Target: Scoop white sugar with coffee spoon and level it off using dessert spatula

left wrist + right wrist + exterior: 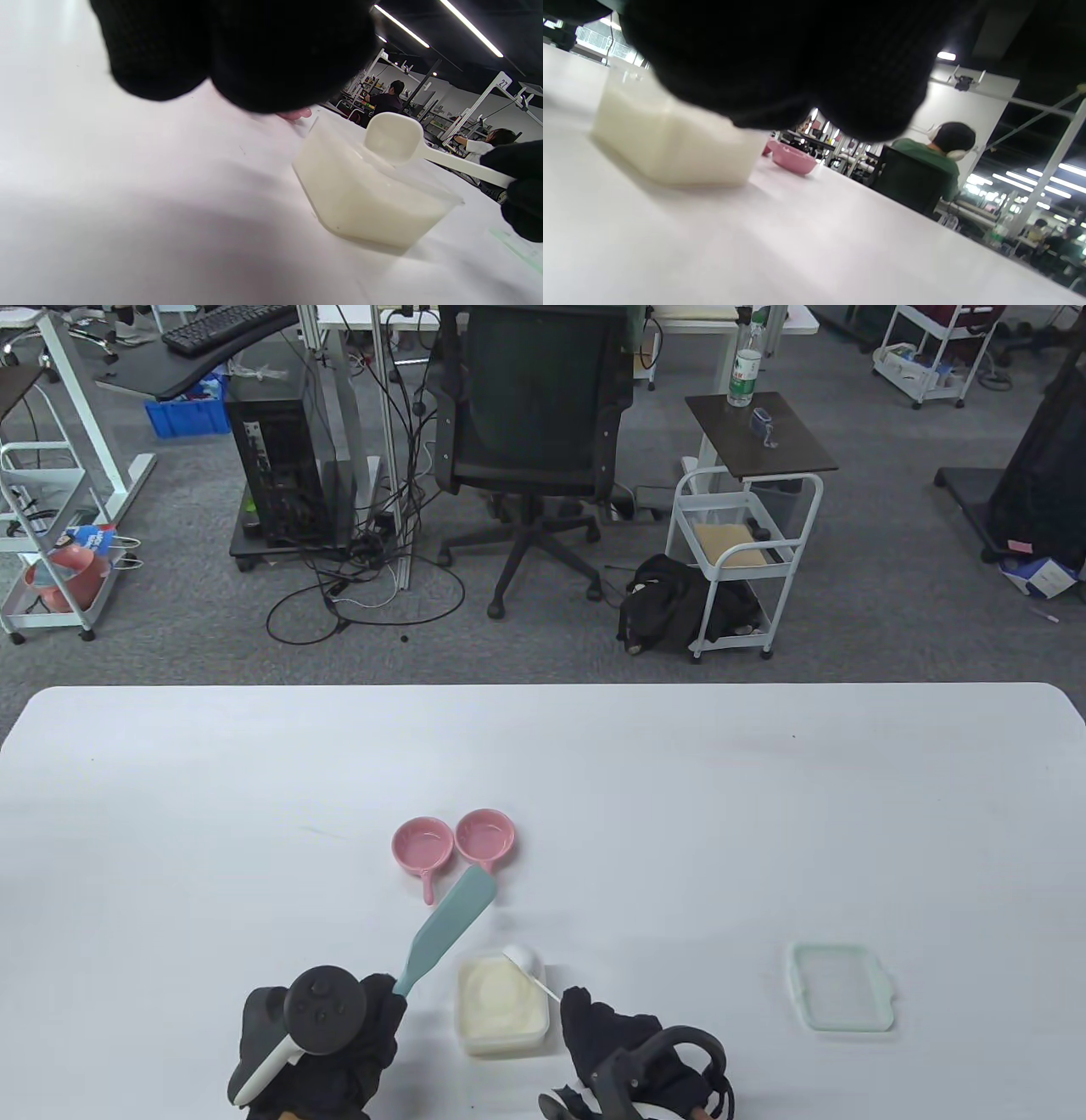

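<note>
Left hand (327, 1039) gripping teal dessert spatula (448, 929), blade angled away above table. Right hand (632, 1060) pinching white coffee spoon (407, 146), bowl over sugar container (502, 1005) between both hands.

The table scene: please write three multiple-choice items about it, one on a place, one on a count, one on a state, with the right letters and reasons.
1. Where does the lid lie?
A. on the sugar container
B. on the table, to the right of the sugar container
C. inside a pink dish

2. How many pink dishes are there?
A. one
B. two
C. four

3. What is the state of the coffee spoon?
A. empty
B. heaped with sugar
C. lying on the table

Answers:
1 B: it lies apart from the open sugar container.
2 B: two pink dishes stand side by side.
3 A: its bowl shows bare in the left wrist view, held by the right hand.
</note>
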A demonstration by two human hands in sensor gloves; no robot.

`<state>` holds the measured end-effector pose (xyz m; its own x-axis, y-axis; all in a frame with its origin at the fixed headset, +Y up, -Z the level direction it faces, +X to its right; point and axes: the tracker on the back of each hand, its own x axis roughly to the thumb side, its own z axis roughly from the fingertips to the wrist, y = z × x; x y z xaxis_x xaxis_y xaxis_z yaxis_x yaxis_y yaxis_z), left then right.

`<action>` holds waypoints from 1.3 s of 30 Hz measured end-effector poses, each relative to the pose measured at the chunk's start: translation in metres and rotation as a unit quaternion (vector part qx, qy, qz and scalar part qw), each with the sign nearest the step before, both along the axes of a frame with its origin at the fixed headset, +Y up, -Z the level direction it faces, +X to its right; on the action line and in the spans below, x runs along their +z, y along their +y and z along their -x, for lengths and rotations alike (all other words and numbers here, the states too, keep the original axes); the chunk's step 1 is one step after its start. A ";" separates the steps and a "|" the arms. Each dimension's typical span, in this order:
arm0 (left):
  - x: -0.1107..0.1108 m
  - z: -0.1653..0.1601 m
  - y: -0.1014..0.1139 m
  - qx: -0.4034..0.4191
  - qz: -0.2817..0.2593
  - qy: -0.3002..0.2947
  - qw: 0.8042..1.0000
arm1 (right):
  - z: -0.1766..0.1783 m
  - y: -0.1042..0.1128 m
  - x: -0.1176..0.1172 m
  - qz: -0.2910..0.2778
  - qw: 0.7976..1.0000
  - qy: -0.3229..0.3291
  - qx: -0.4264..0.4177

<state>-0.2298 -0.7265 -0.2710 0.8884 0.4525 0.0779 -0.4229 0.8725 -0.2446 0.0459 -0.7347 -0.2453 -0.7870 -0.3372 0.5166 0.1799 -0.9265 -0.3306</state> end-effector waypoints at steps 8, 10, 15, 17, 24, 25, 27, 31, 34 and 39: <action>0.000 -0.003 -0.001 -0.025 -0.005 0.004 1.000 | -0.001 -0.001 -0.006 0.107 0.989 -0.022 -0.098; 0.000 -0.003 -0.002 -0.031 -0.006 0.002 0.999 | -0.003 -0.001 -0.009 0.136 0.983 -0.030 -0.121; 0.001 -0.007 -0.001 -0.044 -0.010 0.002 0.999 | -0.016 -0.003 -0.028 0.247 0.943 -0.062 -0.213; 0.002 -0.009 -0.001 -0.056 -0.015 -0.005 0.998 | -0.023 -0.008 -0.038 0.304 0.912 -0.080 -0.264; 0.006 -0.018 0.004 -0.051 -0.014 -0.065 0.996 | -0.043 -0.020 -0.054 0.417 0.825 -0.105 -0.367; 0.006 -0.018 0.006 -0.047 -0.010 -0.072 0.996 | -0.044 -0.020 -0.054 0.417 0.822 -0.105 -0.373; 0.009 -0.018 0.008 -0.042 -0.018 -0.083 0.996 | -0.045 -0.019 -0.054 0.422 0.816 -0.100 -0.383; 0.019 -0.013 0.010 -0.030 -0.080 -0.076 0.993 | -0.046 -0.018 -0.054 0.425 0.810 -0.100 -0.391; 0.027 -0.009 0.008 -0.076 -0.131 -0.094 0.984 | -0.050 -0.020 -0.056 0.437 0.796 -0.108 -0.404; 0.040 -0.010 0.002 -0.111 -0.172 -0.123 0.971 | -0.053 -0.021 -0.059 0.456 0.772 -0.107 -0.430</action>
<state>-0.2203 -0.7244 -0.2314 0.8962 0.1616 0.4133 -0.1805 0.9835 0.0069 0.0985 -0.7556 -0.3040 -0.6176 0.7844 0.0576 -0.6715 -0.5640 0.4806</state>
